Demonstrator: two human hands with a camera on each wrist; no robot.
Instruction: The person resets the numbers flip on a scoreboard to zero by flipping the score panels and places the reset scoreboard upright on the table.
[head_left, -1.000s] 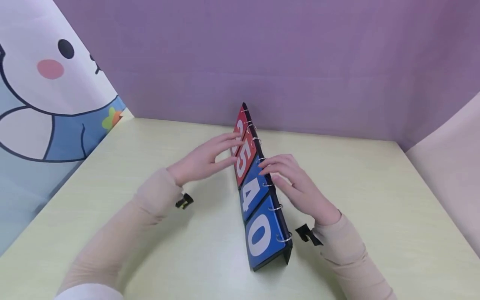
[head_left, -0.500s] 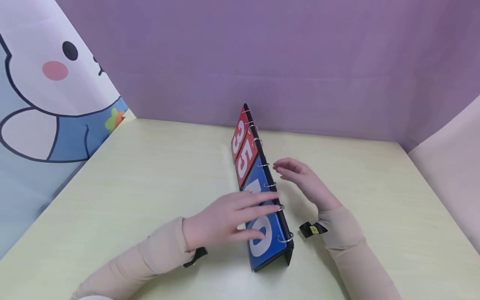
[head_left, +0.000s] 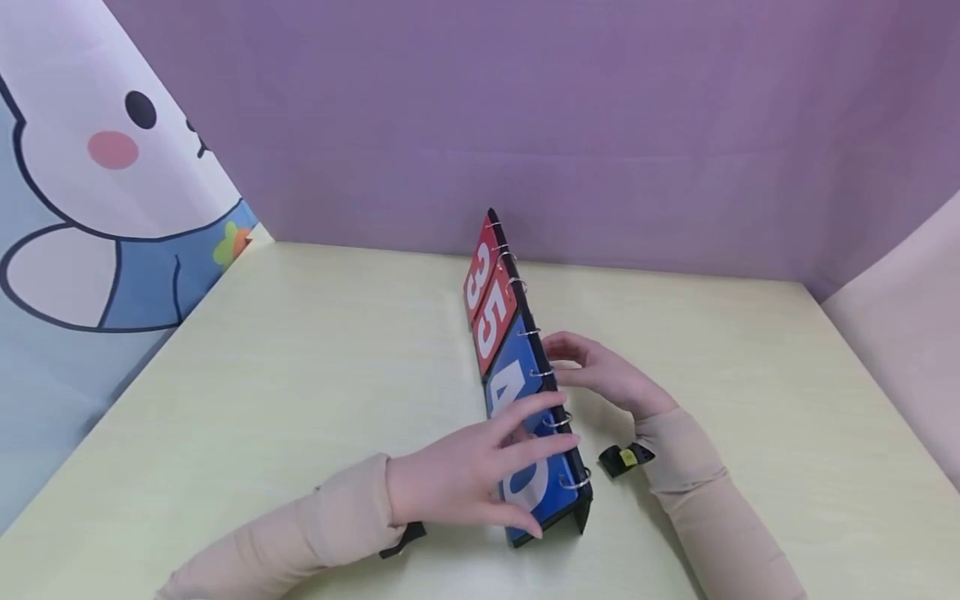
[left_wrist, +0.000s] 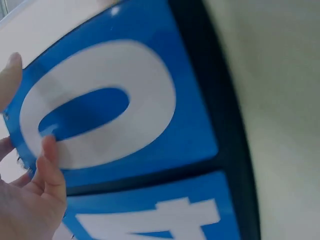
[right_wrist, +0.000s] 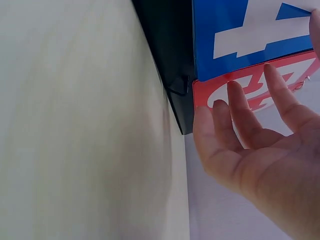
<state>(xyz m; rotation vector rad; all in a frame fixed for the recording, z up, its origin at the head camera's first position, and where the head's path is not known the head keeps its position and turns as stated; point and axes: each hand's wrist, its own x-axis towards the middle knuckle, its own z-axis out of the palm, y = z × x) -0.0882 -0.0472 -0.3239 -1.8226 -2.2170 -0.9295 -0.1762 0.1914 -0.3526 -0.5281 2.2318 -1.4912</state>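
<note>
Centre of the head view, a flip scoreboard stands tent-like on the pale desk, running from upper middle down to just right of centre. Red 3 card and red 5 card at the upper end, blue 4 card and blue 0 card at the lower end, silver rings along the black spine. Hands apart, one per side, neither clamped on anything. Left hand, lower middle, fingers spread over the blue end, two reaching across to the spine, thumb by the 0 card's lower edge; firm contact can't be told. Right hand, right of centre, fingers loosely bent beside the far face; right wrist view shows fingertips close to a blue and a red card, touch unclear. Beige sleeves on both arms, black strap at right wrist. Purple cloth across the top, cartoon print upper left.
</note>
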